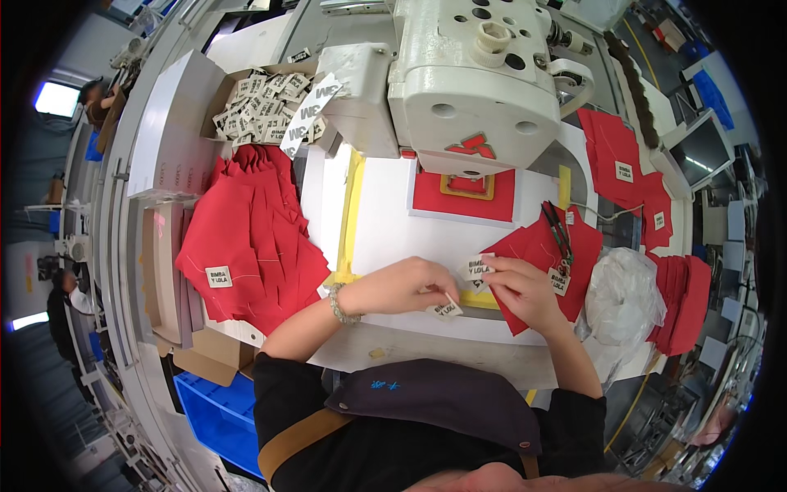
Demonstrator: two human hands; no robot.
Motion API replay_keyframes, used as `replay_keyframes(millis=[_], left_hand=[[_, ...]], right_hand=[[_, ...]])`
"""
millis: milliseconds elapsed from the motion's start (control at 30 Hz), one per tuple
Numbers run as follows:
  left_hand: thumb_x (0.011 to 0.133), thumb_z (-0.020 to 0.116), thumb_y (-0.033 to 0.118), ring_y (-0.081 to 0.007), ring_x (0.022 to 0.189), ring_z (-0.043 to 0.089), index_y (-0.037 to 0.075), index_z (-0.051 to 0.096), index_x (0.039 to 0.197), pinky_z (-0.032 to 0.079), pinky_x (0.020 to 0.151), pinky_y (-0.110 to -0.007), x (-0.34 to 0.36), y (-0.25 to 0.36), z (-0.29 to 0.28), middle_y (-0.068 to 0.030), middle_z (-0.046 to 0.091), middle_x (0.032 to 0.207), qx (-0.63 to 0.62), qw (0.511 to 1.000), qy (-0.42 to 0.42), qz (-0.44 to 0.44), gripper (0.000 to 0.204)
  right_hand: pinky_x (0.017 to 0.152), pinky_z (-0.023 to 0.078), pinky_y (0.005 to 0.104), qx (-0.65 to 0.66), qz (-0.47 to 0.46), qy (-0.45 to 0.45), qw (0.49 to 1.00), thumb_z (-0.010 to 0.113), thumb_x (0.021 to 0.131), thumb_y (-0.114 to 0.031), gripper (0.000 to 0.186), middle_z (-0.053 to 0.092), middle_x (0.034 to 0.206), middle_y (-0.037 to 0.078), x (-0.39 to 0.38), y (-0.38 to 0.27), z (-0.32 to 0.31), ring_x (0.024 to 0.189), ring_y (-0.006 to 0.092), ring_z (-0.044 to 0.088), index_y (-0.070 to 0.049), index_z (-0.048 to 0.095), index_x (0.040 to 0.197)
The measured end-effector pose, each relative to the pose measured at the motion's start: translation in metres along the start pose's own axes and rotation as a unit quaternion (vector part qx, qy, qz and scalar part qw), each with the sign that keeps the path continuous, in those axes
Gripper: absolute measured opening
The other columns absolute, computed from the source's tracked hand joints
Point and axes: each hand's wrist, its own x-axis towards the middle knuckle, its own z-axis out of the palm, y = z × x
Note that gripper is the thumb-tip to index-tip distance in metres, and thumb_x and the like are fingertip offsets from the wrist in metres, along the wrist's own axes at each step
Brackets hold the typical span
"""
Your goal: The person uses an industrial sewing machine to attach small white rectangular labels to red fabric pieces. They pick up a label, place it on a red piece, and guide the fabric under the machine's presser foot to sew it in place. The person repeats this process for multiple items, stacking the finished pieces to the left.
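Over the front of the white work surface, my left hand (402,287) pinches a small white fabric label (448,308) with dark print. A bracelet circles that wrist. My right hand (525,291) is closed on another white label (475,267), held by its edge between thumb and fingers. Beneath the right hand lies a red fabric piece (516,244) with a label on it, and dark-handled snips (557,230) rest on top. Behind both hands, a red panel (502,205) sits under the yellow-edged frame (467,186) of a white sewing machine (475,90).
Left stands a fanned stack of red pieces (254,254), below a box of loose labels (266,102). A clear plastic bag (625,295) and folded red pieces (680,303) lie right. Labelled red pieces (615,156) lie back right. A blue crate (217,414) is below the table's left edge.
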Motion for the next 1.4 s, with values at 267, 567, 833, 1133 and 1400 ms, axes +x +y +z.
replay_keyframes(millis=[267,567,833,1133,1400], left_hand=[[0.089,0.066,0.008,-0.0148,0.071,0.062,0.008,0.055,0.124,0.048,0.069,-0.027,0.023,0.013,-0.029,-0.0061,0.067,0.076,0.005,0.999,0.036,-0.035,0.037],[0.091,0.063,0.009,-0.0138,0.068,0.058,0.005,0.047,0.123,0.045,0.068,-0.027,0.042,0.011,-0.037,-0.0047,0.064,0.075,0.044,0.998,0.053,-0.010,0.036],[0.094,0.055,0.008,-0.0211,0.084,0.061,0.005,0.051,0.131,0.048,0.079,-0.033,0.045,-0.002,-0.038,-0.0126,0.065,0.094,0.018,0.989,0.143,0.038,0.037],[0.092,0.058,0.009,-0.0275,0.115,0.056,0.005,0.051,0.138,0.044,0.098,-0.039,0.029,-0.008,-0.042,-0.0123,0.052,0.136,0.129,0.972,0.195,0.024,0.047],[0.083,0.068,0.019,-0.0221,0.113,0.052,0.007,0.057,0.129,0.039,0.092,-0.037,0.033,-0.022,-0.029,-0.0065,0.052,0.137,0.457,0.859,0.228,0.047,0.049]], right_hand=[[0.067,0.047,0.0267,0.010,0.051,-0.009,0.999,0.078,0.076,-0.009,0.017,0.070,0.095,0.002,0.027,-0.022,-0.019,0.077,0.0133,0.061,-0.006,0.069,0.090],[0.067,0.047,0.0191,0.381,0.202,-0.073,0.899,0.070,0.085,0.001,0.020,0.062,0.085,0.001,0.057,0.000,0.000,0.077,0.0046,0.060,-0.005,0.052,0.094],[0.062,0.048,0.0211,0.293,0.230,-0.031,0.928,0.064,0.087,0.001,0.009,0.064,0.085,0.002,0.079,0.023,-0.004,0.072,0.0061,0.061,0.001,0.064,0.096],[0.057,0.047,0.0254,0.162,0.221,0.024,0.961,0.063,0.087,-0.001,0.014,0.065,0.079,0.008,0.110,0.044,-0.013,0.063,0.0108,0.061,0.005,0.068,0.098],[0.057,0.046,0.0307,0.100,0.204,0.046,0.973,0.065,0.083,-0.007,0.015,0.063,0.072,0.011,0.120,0.055,-0.006,0.060,0.0179,0.061,0.004,0.067,0.093]])
